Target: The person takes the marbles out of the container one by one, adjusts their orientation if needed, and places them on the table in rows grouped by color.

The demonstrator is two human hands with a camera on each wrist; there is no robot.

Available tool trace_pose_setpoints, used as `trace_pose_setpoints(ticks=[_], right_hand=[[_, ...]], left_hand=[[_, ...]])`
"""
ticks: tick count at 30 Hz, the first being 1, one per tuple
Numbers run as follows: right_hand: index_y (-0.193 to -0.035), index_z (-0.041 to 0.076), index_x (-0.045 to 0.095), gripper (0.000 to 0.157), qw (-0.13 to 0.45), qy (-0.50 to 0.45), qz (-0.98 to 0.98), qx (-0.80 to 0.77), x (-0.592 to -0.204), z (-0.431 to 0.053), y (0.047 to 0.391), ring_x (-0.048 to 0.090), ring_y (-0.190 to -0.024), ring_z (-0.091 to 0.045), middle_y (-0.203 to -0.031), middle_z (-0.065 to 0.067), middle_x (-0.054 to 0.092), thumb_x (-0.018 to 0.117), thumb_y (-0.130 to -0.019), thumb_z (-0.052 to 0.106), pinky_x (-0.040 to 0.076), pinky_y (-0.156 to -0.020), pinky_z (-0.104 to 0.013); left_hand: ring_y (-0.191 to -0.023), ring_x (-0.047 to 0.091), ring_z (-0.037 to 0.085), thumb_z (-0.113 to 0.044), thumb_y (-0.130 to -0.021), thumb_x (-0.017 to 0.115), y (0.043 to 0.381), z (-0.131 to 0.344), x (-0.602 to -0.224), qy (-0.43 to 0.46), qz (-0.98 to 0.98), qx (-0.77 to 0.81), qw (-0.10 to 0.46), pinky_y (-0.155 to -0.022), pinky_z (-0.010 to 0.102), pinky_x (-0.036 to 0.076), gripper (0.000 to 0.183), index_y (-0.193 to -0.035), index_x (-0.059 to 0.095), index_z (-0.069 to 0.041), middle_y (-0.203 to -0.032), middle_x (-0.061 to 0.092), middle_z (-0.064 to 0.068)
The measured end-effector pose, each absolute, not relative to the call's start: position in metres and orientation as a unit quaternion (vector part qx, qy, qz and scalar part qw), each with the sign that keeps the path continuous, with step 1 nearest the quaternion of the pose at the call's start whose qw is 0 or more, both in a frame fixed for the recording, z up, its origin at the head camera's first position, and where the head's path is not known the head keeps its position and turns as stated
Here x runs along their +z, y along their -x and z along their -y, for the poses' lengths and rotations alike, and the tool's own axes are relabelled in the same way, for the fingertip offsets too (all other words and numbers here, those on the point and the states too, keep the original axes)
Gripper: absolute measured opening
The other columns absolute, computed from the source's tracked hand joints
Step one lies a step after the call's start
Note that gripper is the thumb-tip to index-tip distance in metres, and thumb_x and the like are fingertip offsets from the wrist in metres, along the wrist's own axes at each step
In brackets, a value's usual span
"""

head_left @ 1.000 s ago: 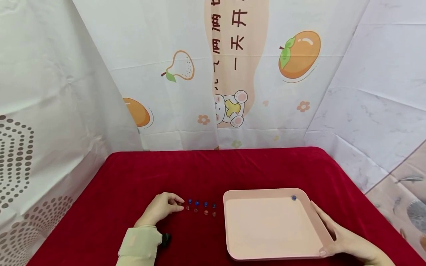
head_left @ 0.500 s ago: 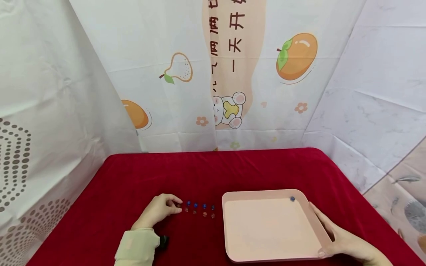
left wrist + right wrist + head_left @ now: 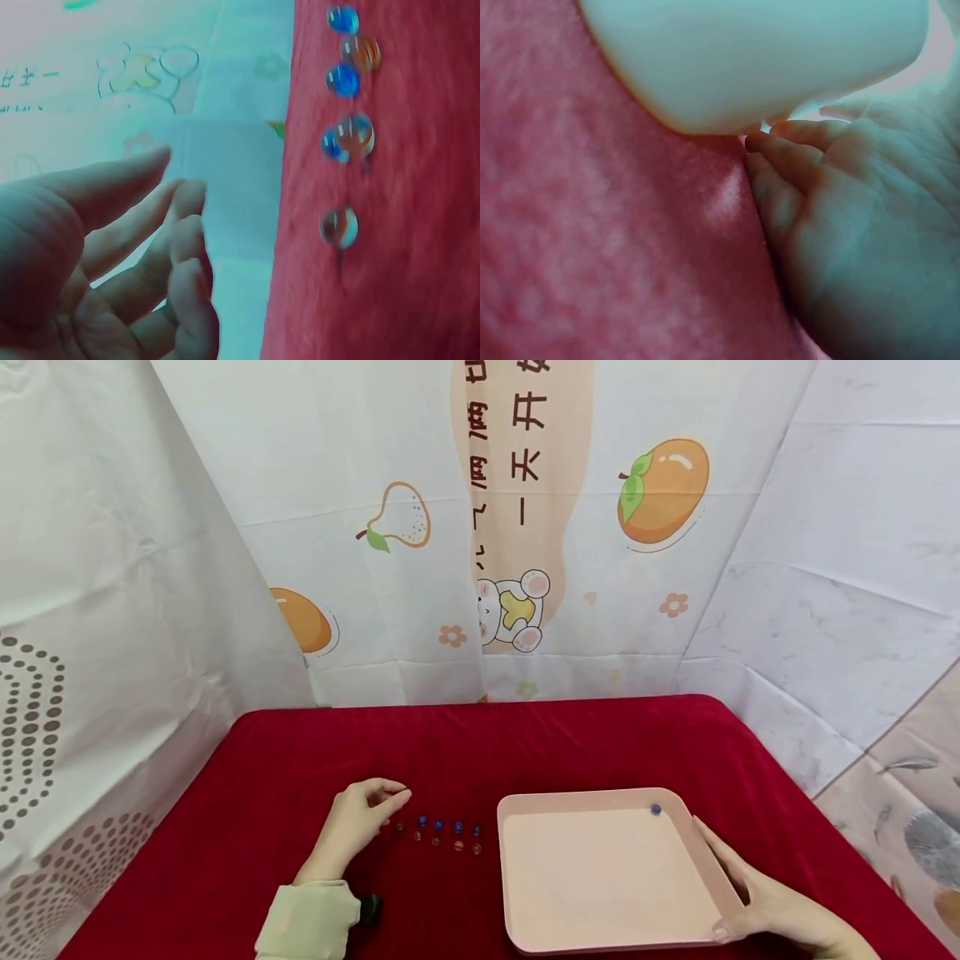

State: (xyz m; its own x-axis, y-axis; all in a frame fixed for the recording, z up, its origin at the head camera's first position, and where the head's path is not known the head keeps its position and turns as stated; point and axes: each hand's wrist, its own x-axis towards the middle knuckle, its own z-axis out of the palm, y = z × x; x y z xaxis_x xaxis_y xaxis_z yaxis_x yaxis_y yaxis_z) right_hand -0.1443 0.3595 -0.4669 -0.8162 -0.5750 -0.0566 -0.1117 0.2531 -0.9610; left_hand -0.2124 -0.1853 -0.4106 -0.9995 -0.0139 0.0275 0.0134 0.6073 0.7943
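My left hand [image 3: 367, 810] is raised just behind the left end of two rows of marbles, its fingers loosely bent. In the left wrist view a gap shows between thumb and fingertips, with nothing in it. Several blue marbles [image 3: 438, 824] form the back row; clear marbles with orange-brown swirls [image 3: 458, 846] lie in front. One brownish marble [image 3: 399, 827] lies at the left end, just below the left fingers. My right hand [image 3: 757, 902] holds the pink tray [image 3: 711, 860] at its right side, thumb at the front corner and fingers along the outer wall.
A single blue marble [image 3: 656, 809] rests in the tray's back right corner. Red cloth [image 3: 360, 735] covers the table. Printed curtains [image 3: 420, 602] stand at the back and both sides. A dark object [image 3: 371, 910] sits at the left wrist.
My left hand has lifted up and back from the leftmost brownish marble, which now shows apart from the fingers. The right hand still holds the tray. The head view has shifted slightly.
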Motion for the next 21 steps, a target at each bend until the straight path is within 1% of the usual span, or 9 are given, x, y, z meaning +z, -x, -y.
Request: trace_pose_setpoints(ticks=[2,6,12,17,21], right_hand=[[-0.16,0.025,-0.009,0.111,0.213,0.217,-0.763,-0.571,-0.467,-0.36,0.144,0.036,-0.129,0.005,-0.159,0.024,0.013,0.065,-0.08,0.002,0.043,-0.094,-0.016],[-0.159,0.027,-0.011,0.11,0.235,0.206,-0.751,-0.581,-0.465,-0.36,0.143,0.04,-0.128,0.001,-0.158,0.025,0.012,0.064,-0.082,0.003,0.044,-0.094,-0.017],[-0.159,0.032,-0.009,0.11,0.244,0.189,-0.748,-0.588,-0.462,-0.36,0.142,0.041,-0.127,-0.002,-0.158,0.023,0.014,0.064,-0.082,0.003,0.041,-0.094,-0.016],[-0.159,0.034,-0.007,0.11,0.25,0.17,-0.748,-0.591,-0.458,-0.359,0.142,0.041,-0.128,-0.003,-0.159,0.02,0.014,0.065,-0.081,0.003,0.038,-0.097,-0.014],[-0.158,0.037,-0.006,0.111,0.261,0.151,-0.746,-0.593,-0.457,-0.358,0.141,0.04,-0.13,-0.002,-0.159,0.019,0.012,0.066,-0.081,0.003,0.037,-0.099,-0.013]], left_hand=[[-0.074,0.065,0.017,-0.029,-0.094,0.069,0.211,0.18,-0.409,-0.003,0.888,-0.459,0.022,-0.065,0.028,0.052,0.024,-0.11,0.073,-0.013,-0.093,0.074,0.003],[-0.077,0.067,0.021,-0.029,-0.094,0.068,0.209,0.168,-0.406,0.005,0.871,-0.491,0.038,-0.065,0.026,0.054,0.023,-0.109,0.074,-0.013,-0.093,0.074,0.003],[-0.075,0.065,0.021,-0.03,-0.094,0.069,0.206,0.148,-0.405,0.03,0.858,-0.511,0.047,-0.061,0.024,0.05,0.019,-0.106,0.075,-0.017,-0.089,0.074,0.002],[-0.076,0.064,0.027,-0.029,-0.094,0.069,0.204,0.138,-0.405,0.032,0.845,-0.532,0.041,-0.055,0.025,0.05,0.017,-0.105,0.075,-0.017,-0.092,0.074,0.007],[-0.076,0.064,0.029,-0.03,-0.094,0.069,0.203,0.131,-0.404,0.038,0.838,-0.543,0.036,-0.054,0.025,0.05,0.018,-0.104,0.075,-0.017,-0.093,0.074,0.01]])
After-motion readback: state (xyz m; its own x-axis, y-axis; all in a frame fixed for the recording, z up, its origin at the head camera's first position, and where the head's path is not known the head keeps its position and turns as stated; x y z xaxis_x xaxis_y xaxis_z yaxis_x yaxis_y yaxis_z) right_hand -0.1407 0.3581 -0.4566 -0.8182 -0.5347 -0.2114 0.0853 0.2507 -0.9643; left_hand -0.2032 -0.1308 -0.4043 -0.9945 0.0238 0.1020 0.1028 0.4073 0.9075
